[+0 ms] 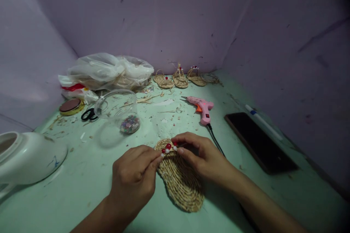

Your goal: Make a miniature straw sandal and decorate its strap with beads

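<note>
A woven straw sandal (pixel 183 184) lies on the table in front of me, its toe end pointing away. Across its upper part runs a strap of red and white beads (pixel 168 146). My left hand (pixel 136 170) pinches the strap's left end between thumb and forefinger, at the sandal's edge. At the right end, the thumb and fingers of my right hand (pixel 201 154) close around the strap beside a white bead. My fingers partly cover both strap ends. Just beyond my right hand lies a pink glue gun (pixel 201 107), its black cord running under my right forearm.
A phone (pixel 258 140) and a white pen (pixel 264 122) lie right. To the left are a white ceramic pot (pixel 35 158), black scissors (pixel 89 115), a round tin (pixel 71 106) and a clear tub (pixel 116 103) with colourful beads (pixel 130 124). Behind are plastic bags (pixel 109 70) and small woven sandals (pixel 179 79).
</note>
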